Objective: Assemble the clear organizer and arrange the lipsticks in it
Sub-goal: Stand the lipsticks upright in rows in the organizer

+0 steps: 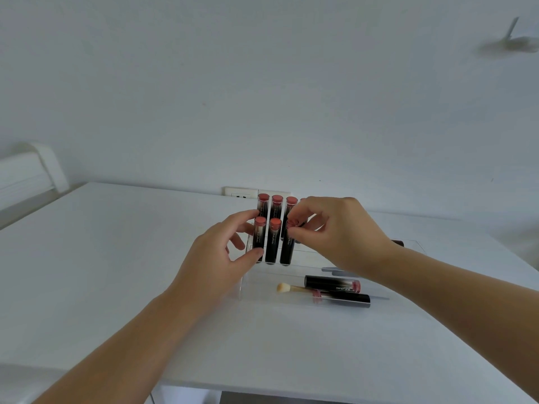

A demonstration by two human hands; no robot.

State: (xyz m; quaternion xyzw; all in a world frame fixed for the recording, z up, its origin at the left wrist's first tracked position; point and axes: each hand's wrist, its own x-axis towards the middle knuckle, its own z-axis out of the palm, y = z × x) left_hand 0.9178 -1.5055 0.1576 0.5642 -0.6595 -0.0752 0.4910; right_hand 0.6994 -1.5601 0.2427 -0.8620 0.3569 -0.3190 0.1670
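Both forearms reach in from the lower edge and meet over the clear organizer (309, 258), which stands on the white counter (116, 258) near the wall. The left hand (217, 258) is held palm inward with fingers curved, thumb and fingertips touching the front-left lipstick (259, 242) at the organizer's left end. The right hand (335, 231) arches over from the right with the wrist raised, its thumb and forefinger pinching the top of the third front lipstick (288, 246). Between them stands a middle front lipstick (273, 243), and a back row of lipsticks (276, 207) stands upright behind. In the organizer's low front tray lie two more lipsticks (335, 290) on their sides, with a small brush (287, 288) just beside them.
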